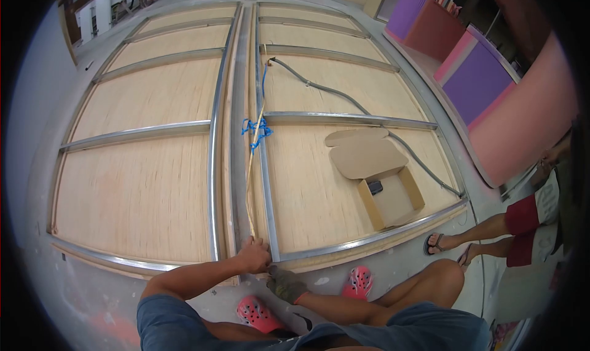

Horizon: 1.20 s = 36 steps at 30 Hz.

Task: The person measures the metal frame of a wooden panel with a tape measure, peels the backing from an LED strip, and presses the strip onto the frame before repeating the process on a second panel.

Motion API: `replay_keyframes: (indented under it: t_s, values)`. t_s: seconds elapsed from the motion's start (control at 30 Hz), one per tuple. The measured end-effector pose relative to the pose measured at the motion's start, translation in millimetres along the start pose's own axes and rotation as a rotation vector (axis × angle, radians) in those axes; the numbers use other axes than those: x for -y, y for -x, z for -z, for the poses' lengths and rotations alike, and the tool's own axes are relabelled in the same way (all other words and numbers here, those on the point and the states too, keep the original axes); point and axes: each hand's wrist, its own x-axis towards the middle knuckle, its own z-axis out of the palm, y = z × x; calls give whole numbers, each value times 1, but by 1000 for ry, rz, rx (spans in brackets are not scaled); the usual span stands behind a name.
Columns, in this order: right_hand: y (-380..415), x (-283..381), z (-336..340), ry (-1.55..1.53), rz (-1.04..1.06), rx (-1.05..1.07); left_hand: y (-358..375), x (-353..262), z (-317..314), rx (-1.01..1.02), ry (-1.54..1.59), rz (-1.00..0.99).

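Note:
My left hand (254, 256) is bare and closed on the near end of a long pale-yellow cord (248, 191), right at the front of the gap between two framed panels. The cord runs away from me along the metal frame, with a tangle of blue string (257, 130) around its middle. My right hand (286, 285), in a grey-green work glove, is just below and beside the left one. Its fingers are drawn together at the panel's front edge, and what they hold is hidden. The left plywood panel (135, 194) and right plywood panel (301, 185) have metal cross-bars.
An open cardboard box (401, 197) with a small black item (375, 187) lies on the right panel. A grey hose (344, 96) crosses that panel. Another person's legs (482, 237) in sandals are at the right. Pink and purple counters (476, 80) stand beyond.

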Motion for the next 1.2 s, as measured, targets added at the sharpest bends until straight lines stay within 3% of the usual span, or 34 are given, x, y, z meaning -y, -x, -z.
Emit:
replay_keyframes:
  t_s: [0.2, 0.27, 0.3, 0.33, 0.37, 0.4, 0.43, 0.47, 0.5, 0.67, 0.77, 0.83, 0.97, 1.03, 1.13, 1.2]
  values:
    - [0, -1, 6, 185, -41, 171, -5, -2, -29, -200, -61, -2]
    - [4, -24, -5, 683, 308, 342, -8, 1, -41, -234, 34, -4]
    - [7, -54, -21, 470, 230, 202, -16, 8, -62, -293, -15, -1]
    - [16, -49, -18, 495, 292, -52, -24, 12, -75, -312, -72, 40]
    - [19, -82, -41, 467, 316, -108, -28, 16, -91, -418, -86, 51]
    - [20, -70, -21, 237, 258, 165, -16, 8, -66, -304, 6, 50]
    - [28, -30, -3, 552, 228, 39, -14, 4, -61, -264, 21, 69]
    - [21, -22, 5, 488, 185, 49, -14, 2, -55, -205, 70, 125]
    - [23, -37, 0, 396, 323, -24, -18, 5, -53, -160, 103, 176]
    - [26, -35, -1, 395, 322, -24, -11, 0, -28, -34, 166, 181]
    - [19, -21, 6, 406, 275, -22, -14, -1, -28, -43, 101, 193]
    - [13, -13, 8, 429, 50, 122, -15, 0, -30, -62, 80, 195]
    - [0, -14, 6, 387, 2, 131, -14, 0, -27, -41, 111, 199]
    - [-6, 8, 18, 371, -154, 220, -14, 1, -28, -38, 106, 192]
    - [-12, 13, 23, 352, -157, 269, -14, 0, -36, -143, 95, 203]
    - [-10, 14, 24, 334, -184, 294, -12, 0, -31, -90, 97, 188]
